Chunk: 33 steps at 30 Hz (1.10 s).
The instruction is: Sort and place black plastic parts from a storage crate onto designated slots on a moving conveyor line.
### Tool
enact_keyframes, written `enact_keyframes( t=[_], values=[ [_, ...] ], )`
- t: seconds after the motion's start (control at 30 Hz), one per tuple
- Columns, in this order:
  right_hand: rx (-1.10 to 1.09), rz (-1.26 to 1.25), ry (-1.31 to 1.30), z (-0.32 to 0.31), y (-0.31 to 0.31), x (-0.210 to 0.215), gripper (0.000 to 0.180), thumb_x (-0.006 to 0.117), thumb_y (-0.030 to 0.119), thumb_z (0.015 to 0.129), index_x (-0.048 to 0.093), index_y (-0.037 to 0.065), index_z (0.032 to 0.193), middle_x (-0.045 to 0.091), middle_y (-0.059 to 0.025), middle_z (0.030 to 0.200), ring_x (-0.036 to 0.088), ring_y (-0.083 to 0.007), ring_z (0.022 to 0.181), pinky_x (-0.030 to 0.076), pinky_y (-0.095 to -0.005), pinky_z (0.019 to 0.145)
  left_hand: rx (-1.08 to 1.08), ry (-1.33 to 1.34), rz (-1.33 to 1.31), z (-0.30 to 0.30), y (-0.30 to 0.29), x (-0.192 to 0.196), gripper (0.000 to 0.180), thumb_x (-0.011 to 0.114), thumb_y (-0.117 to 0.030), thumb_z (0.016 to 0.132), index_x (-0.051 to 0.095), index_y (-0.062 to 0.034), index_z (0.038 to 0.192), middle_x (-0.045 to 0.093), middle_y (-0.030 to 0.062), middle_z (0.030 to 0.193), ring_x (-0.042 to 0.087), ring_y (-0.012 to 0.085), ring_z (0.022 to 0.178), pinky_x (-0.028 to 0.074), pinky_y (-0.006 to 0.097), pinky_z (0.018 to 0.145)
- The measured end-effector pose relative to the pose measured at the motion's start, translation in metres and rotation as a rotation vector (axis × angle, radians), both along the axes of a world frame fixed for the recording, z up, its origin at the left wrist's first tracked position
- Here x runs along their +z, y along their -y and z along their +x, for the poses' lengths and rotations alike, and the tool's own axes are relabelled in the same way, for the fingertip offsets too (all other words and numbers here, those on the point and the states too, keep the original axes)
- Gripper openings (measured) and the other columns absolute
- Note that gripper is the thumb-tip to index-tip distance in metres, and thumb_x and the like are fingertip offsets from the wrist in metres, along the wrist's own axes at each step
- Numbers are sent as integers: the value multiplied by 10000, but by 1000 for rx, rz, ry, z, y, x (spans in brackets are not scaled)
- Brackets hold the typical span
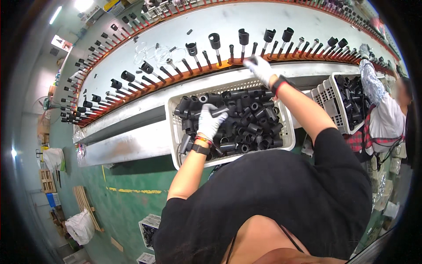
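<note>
My left hand (209,124), in a white glove, is over the white crate (174,136). Its fingers are closed on a short black tube (220,111), which lies across them above many similar black tubes (255,128). Further forward and to the right, my right hand (260,70), also gloved, reaches past the crate's far edge to the orange-red conveyor strip (224,65). Its fingers are stretched out beside an upright rod with a black top (254,47), whose lower end the hand partly hides. No held thing shows in that hand.
Along the curved strip stand several rods, some topped with wide black slotted cups (214,41). Clear rings (151,53) lie on the pale tabletop (198,33). To the right, a co-worker's patterned sleeve (372,81) reaches toward the line beside another white crate (332,103) of black parts.
</note>
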State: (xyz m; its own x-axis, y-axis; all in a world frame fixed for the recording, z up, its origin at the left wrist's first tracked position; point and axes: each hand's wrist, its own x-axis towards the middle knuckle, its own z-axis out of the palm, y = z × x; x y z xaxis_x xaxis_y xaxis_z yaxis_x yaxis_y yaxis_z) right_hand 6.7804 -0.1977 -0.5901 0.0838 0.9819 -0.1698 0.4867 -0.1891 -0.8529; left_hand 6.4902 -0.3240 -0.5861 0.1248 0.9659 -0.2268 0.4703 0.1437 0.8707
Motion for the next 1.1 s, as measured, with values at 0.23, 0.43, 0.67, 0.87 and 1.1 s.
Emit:
enact_keyframes(
  t=[0.23,0.43,0.67,0.87,1.1],
  values=[
    [600,-316,951,-3,151,4,513,688,292,815,592,63,1264,605,-206,1167,630,-350,1058,514,-448,907,206,708,-353,7,-18,-6,603,790,-1,723,521,49,1260,610,105,1115,596,192,953,506,293,821],
    [546,-137,670,24,208,-24,589,656,89,822,479,138,1382,496,-211,1332,574,-358,1148,479,-454,962,49,950,-344,64,-68,-1,288,677,-225,936,562,-69,1149,642,44,992,644,175,893,564,351,763],
    [158,-226,-20,55,214,-4,290,671,296,876,652,49,1027,652,-168,980,629,-274,888,486,-384,823,-73,746,17,171,-134,27,341,766,15,781,580,-15,1064,693,91,1005,646,143,895,527,279,798],
    [-170,-430,-1276,70,231,-17,567,527,501,980,547,-15,1215,668,-160,905,664,-230,843,541,-301,735,94,987,20,257,-206,9,306,814,-2,773,608,-40,996,658,28,918,608,129,840,509,255,780],
    [697,144,-410,53,249,-33,393,585,285,988,552,46,1298,678,-149,1018,626,-237,1050,518,-350,844,200,774,214,262,-276,-61,363,820,-15,758,602,-37,1048,654,34,955,594,121,857,498,257,810]
  ],
)
